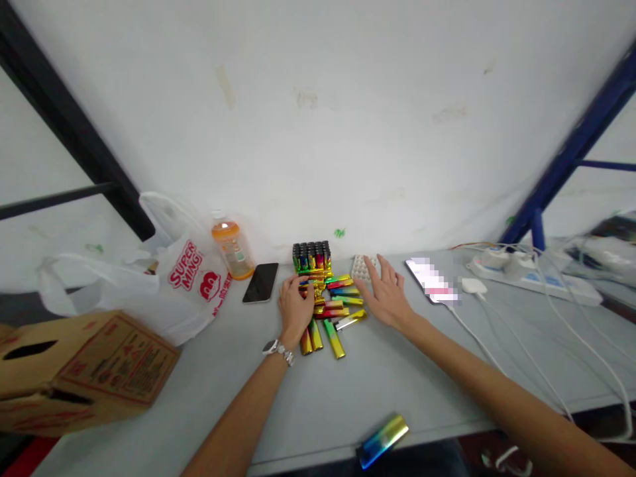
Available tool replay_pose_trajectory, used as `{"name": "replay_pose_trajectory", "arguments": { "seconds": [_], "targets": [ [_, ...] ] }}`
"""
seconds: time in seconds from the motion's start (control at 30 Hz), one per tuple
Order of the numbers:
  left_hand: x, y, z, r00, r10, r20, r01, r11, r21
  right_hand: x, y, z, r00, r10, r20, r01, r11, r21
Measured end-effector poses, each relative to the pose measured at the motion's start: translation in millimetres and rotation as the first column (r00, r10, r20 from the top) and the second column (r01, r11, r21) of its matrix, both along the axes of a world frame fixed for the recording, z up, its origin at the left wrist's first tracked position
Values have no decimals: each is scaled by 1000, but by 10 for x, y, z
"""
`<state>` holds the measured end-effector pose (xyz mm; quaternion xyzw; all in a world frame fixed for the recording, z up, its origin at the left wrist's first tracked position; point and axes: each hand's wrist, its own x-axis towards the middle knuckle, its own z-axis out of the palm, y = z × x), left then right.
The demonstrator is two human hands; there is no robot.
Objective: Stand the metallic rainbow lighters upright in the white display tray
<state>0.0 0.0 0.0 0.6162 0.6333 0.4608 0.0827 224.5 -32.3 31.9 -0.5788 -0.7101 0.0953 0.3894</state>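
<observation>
Shiny multicoloured lighters (334, 339) lie in a loose pile on the grey table (308, 404). Behind them, a block of upright lighters with black tops (311, 255) stands near the wall. My left hand (295, 306), with a watch at the wrist, rests at the pile's left side, fingers curled over some lighters; what they grip is hidden. My right hand (386, 291) is spread to the right of the pile, its fingertips at a white tray with a grid of round cells (362, 267). Nothing shows in its grasp. One larger gold-and-blue lighter (382, 440) lies at the front edge.
On the left are a cardboard box (114, 371), a white plastic bag (173, 291), an orange drink bottle (233, 250) and a dark phone (261, 283). To the right lie a lit phone on a cable (431, 281), a white charger (474, 286) and a power strip (546, 281).
</observation>
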Motion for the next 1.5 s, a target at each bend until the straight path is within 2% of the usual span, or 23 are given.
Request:
{"name": "replay_pose_trajectory", "arguments": {
  "seconds": [0.1, 0.2, 0.27, 0.37, 0.47, 0.57, 0.77, 0.87, 0.97, 1.07, 1.17, 1.27, 1.37, 1.43, 1.5],
  "targets": [
    [1, -1, 0, 1000, 4, -3, -4, 1000, 13, -281, -527, 159, 990, 137, 29, -139, 988, 72],
    [1, 1, -7, 1000, 4, 0, -4, 1000, 20, -569, -925, 163, 976, 212, 56, -215, 974, 71],
    [-1, 7, -13, 1000, 8, 6, -9, 1000, 28, -730, -1064, 94, 971, 218, 102, -226, 971, 82],
    [-8, 20, -19, 1000, 13, 6, -14, 999, 42, -873, -1090, -22, 957, 172, 234, -204, 971, 120],
    [-12, 28, -16, 1000, 20, -5, -20, 999, 34, -873, -932, -78, 928, 74, 366, -138, 979, 153],
    [-10, 29, -11, 999, 36, -8, -36, 999, 10, -766, -629, -85, 900, -12, 435, -75, 980, 183],
    [4, 1, 14, 999, 25, -20, -25, 1000, -9, -579, 62, -66, 889, -142, 434, 61, 979, 197],
    [7, -47, 68, 998, 16, -60, -17, 1000, -14, -557, 293, -40, 894, -159, 418, 79, 976, 202],
    [3, -101, 147, 985, 17, -173, -13, 1000, 25, -526, 457, -11, 913, -153, 379, 69, 972, 225],
    [5, -136, 206, 946, -119, -302, 140, 989, 49, -463, 597, 0, 933, -111, 341, 29, 972, 235],
    [26, -162, 224, 882, -286, -375, 313, 950, 11, -390, 721, -13, 948, -67, 312, 7, 982, 189],
    [41, -169, 230, 856, -336, -394, 365, 931, 0, -330, 827, -28, 955, -8, 298, -21, 995, 95],
    [9, -80, 271, 925, -225, -305, 252, 966, 52, -297, 940, -23, 956, 58, 289, -49, 998, -38],
    [-44, 60, 327, 988, -51, -143, 61, 996, 65, -296, 1034, -8, 955, 108, 275, -64, 985, -162],
    [-108, 249, 398, 997, 77, 15, -76, 995, -58, -313, 1140, 10, 957, 151, 247, -77, 954, -288]
  ]
}}
